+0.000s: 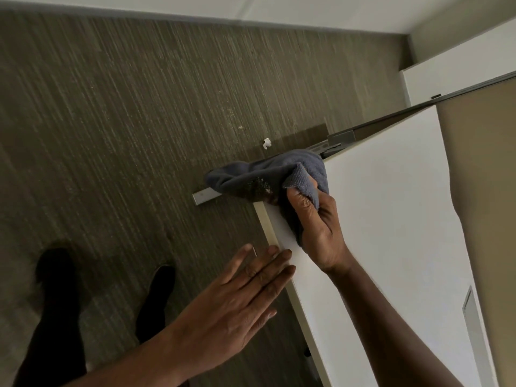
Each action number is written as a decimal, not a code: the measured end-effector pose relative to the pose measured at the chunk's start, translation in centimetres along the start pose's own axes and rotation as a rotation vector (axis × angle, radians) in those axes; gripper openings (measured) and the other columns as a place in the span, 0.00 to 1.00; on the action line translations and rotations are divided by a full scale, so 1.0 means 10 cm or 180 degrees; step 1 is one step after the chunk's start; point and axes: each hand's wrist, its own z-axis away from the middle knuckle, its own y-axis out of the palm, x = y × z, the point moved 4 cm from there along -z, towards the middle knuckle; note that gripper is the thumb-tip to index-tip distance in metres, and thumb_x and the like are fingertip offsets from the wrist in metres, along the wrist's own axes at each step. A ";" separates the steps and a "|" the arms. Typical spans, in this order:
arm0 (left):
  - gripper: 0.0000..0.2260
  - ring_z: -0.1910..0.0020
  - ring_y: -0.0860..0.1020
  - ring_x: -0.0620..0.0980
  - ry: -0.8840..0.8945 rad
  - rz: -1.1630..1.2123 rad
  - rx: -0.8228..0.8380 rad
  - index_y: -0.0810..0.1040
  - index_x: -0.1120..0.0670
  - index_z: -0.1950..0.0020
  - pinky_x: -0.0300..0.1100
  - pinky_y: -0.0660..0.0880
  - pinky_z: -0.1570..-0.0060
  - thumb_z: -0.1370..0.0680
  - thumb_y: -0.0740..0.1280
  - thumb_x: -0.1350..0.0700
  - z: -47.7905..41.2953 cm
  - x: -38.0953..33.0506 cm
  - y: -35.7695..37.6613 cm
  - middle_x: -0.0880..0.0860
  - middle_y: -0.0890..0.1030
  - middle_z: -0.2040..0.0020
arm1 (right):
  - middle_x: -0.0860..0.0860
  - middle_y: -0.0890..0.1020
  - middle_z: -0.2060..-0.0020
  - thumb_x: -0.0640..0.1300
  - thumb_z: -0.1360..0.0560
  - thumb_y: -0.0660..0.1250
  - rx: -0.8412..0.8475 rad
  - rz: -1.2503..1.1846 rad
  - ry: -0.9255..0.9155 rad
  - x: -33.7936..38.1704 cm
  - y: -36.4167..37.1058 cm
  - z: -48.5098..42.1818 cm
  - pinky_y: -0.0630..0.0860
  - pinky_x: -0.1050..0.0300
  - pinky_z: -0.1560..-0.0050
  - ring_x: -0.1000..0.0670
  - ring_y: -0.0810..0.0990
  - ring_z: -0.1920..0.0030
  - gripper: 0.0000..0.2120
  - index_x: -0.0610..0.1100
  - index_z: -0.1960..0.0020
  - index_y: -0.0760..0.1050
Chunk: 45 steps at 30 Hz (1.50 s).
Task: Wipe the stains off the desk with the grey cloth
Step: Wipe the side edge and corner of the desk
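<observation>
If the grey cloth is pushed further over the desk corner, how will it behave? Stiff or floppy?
Probably floppy: the grey cloth bunches in folds in the right hand and its free end droops past the desk corner. It likely slips off if released. The looped weave suggests it grips, not slides.

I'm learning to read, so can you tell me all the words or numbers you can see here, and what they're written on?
There are none to read here.
grey cloth: no tag or label shows.
white desk: plain, no writing or stickers.
Striped carpet: just a pattern, and the small white scrap on it is too tiny to show any text.
The right hand and left hand carry nothing with writing.
</observation>
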 end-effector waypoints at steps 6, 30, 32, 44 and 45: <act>0.31 0.16 0.51 0.56 -0.0075 0.0027 -0.0054 0.53 0.57 0.16 0.57 0.52 0.21 0.14 0.56 0.43 0.01 -0.03 0.02 0.57 0.51 0.15 | 0.68 0.78 0.51 0.53 0.20 0.57 -0.0540 0.0060 0.0018 -0.04 -0.12 -0.05 0.74 0.61 0.46 0.60 0.77 0.48 0.11 0.59 0.41 0.73; 0.30 0.16 0.51 0.57 -0.0052 0.0088 -0.0113 0.53 0.55 0.16 0.58 0.53 0.21 0.14 0.55 0.42 0.00 0.02 0.08 0.56 0.51 0.15 | 0.78 0.73 0.40 0.42 0.20 0.57 0.0536 0.0407 -0.0855 0.14 0.12 -0.06 0.61 0.32 0.28 0.68 0.70 0.34 0.15 0.58 0.39 0.73; 0.30 0.16 0.51 0.57 -0.0067 0.0120 -0.0120 0.53 0.55 0.16 0.58 0.53 0.22 0.14 0.56 0.42 0.00 0.01 0.08 0.56 0.51 0.15 | 0.69 0.79 0.46 0.47 0.21 0.59 0.0624 -0.0166 -0.0439 0.12 0.13 -0.04 0.72 0.43 0.33 0.59 0.77 0.40 0.13 0.59 0.43 0.78; 0.29 0.16 0.51 0.56 -0.0083 0.0141 -0.0180 0.54 0.54 0.16 0.57 0.50 0.20 0.13 0.55 0.44 0.01 0.00 0.11 0.54 0.52 0.15 | 0.47 0.85 0.42 0.53 0.18 0.57 -0.1535 -0.1937 0.0703 -0.12 -0.36 -0.08 0.75 0.48 0.32 0.45 0.80 0.36 0.18 0.50 0.40 0.84; 0.28 0.16 0.51 0.57 -0.0079 0.0134 -0.0176 0.54 0.54 0.16 0.57 0.49 0.20 0.13 0.55 0.44 0.00 0.00 0.11 0.54 0.52 0.15 | 0.49 0.86 0.46 0.53 0.19 0.58 -0.1621 -0.1792 0.0672 -0.13 -0.39 -0.11 0.75 0.49 0.32 0.45 0.80 0.36 0.18 0.52 0.46 0.87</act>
